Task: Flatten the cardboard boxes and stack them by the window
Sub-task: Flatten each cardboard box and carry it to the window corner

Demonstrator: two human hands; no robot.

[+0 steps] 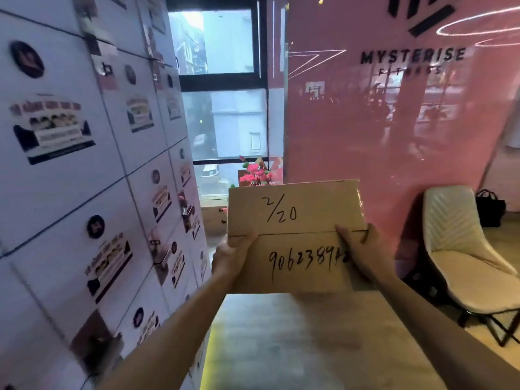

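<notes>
I hold a flattened brown cardboard box (295, 235) out in front of me at chest height, with "2/20" and a long number written on it in black marker. My left hand (232, 254) grips its left edge, thumb on the top face. My right hand (358, 249) grips its right edge the same way. Straight ahead stands the tall window (225, 108). Below it, past the box's left edge, more brown cardboard (213, 218) rests by the sill.
A wall of white locker doors (84, 192) with stickers runs along the left. A glossy pink wall (394, 122) with black lettering fills the right. A cream chair (464, 249) and a black bag (491, 206) stand at right. Pink flowers (256, 174) show above the box.
</notes>
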